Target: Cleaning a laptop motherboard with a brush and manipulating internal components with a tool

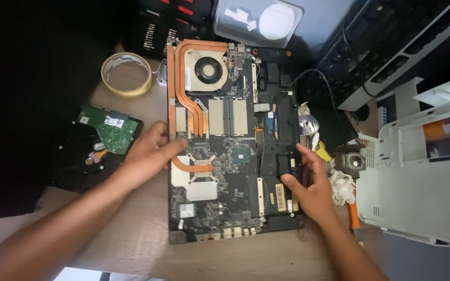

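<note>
An opened laptop (235,151) lies lengthwise on the wooden desk (131,239), its board bare: copper heat pipes (183,93) curve from a fan (208,70) at the far end down to the plates near the middle.

The left hand (149,156) rests on the laptop's left edge, fingers loosely spread and flat, thumb tip lying on the board beside the lower heat pipe; it grips nothing. The right hand (308,187) lies on the laptop's right side over the black bay, fingers stretched out and slightly apart, pressing down on the casing rather than closing around anything.

A clear plastic tub (259,21) stands beyond the laptop's far end; inside it are a round white piece and some small white scraps. To the left, a tape roll (127,74) lies flat, and nearer the left hand sits a hard drive (111,130), green circuit side up. To the right stands a white plastic housing (423,171), opened, with an orange part showing inside. Crumpled paper (342,187) lies between it and the right hand.
</note>
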